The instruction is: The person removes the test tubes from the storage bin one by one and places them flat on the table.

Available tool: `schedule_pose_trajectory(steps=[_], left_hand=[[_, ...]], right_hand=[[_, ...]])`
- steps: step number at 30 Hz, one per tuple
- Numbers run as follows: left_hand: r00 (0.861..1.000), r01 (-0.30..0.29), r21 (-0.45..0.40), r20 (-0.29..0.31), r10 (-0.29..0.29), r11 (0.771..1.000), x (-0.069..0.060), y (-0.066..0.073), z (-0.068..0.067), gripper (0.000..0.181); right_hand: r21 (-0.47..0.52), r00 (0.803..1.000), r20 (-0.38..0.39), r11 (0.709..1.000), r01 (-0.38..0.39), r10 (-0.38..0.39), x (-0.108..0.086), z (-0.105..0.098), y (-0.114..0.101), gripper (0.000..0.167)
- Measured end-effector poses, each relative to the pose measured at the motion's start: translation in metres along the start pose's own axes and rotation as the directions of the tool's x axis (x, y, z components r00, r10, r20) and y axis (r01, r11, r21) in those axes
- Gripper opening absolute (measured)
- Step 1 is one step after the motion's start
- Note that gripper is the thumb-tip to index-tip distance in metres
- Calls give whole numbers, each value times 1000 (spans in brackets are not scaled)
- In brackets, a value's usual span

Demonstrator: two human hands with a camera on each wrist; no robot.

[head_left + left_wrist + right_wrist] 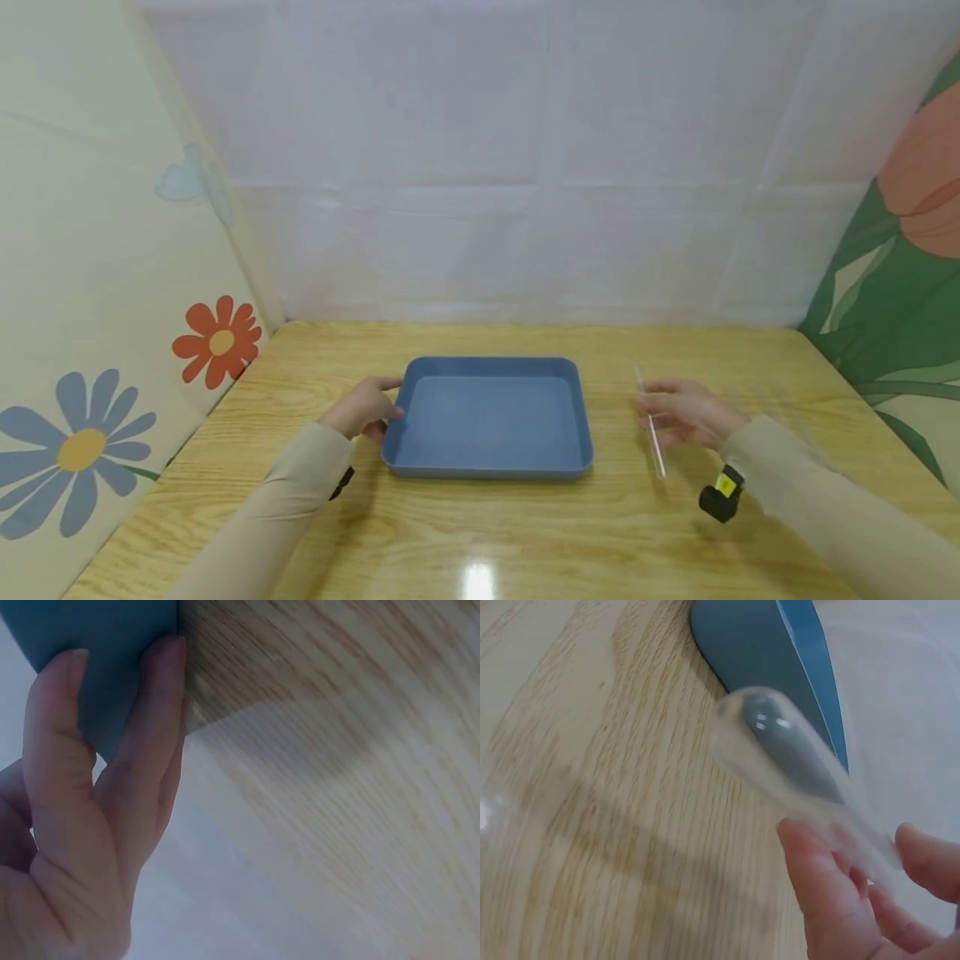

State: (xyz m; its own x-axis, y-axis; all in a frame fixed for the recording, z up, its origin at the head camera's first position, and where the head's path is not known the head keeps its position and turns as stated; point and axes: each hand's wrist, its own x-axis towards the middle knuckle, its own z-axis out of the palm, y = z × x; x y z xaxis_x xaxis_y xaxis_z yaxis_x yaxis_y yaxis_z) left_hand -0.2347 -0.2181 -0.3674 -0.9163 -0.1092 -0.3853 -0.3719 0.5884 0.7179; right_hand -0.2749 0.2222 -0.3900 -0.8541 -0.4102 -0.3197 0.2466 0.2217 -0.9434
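A shallow blue tray point(487, 472) lies on the wooden table. My left hand point(365, 408) grips its left side, the thumb at the rim and other fingers against the outer wall; in the left wrist view the fingers point(154, 697) touch the tray wall point(112, 634). To the right of the tray, my right hand point(690, 411) pinches a clear test tube point(656, 446) between thumb and fingers. Its rounded end point(761, 724) points away from the hand in the right wrist view, and the tube looks see-through with nothing visible inside.
Several faint clear tubes point(761, 392) lie on the table to the right, partly behind the right forearm. A white cloth point(480, 167) hangs at the back. Flower-printed panels point(82, 275) flank the table point(480, 533) on both sides.
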Motion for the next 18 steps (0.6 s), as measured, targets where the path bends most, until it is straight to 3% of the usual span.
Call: schedule_pose_trajectory(steps=[7,18], left_hand=[[999,-18,-37,31,19,999,0,-3,-2,63],[999,-16,-42,28,17,999,-3,-4,-1,62]], right_hand=[[-12,1000,-8,1000,5,-5,-5,-8,7,59],[6,1000,-20,1000,14,-14,-11,-13,15,56]])
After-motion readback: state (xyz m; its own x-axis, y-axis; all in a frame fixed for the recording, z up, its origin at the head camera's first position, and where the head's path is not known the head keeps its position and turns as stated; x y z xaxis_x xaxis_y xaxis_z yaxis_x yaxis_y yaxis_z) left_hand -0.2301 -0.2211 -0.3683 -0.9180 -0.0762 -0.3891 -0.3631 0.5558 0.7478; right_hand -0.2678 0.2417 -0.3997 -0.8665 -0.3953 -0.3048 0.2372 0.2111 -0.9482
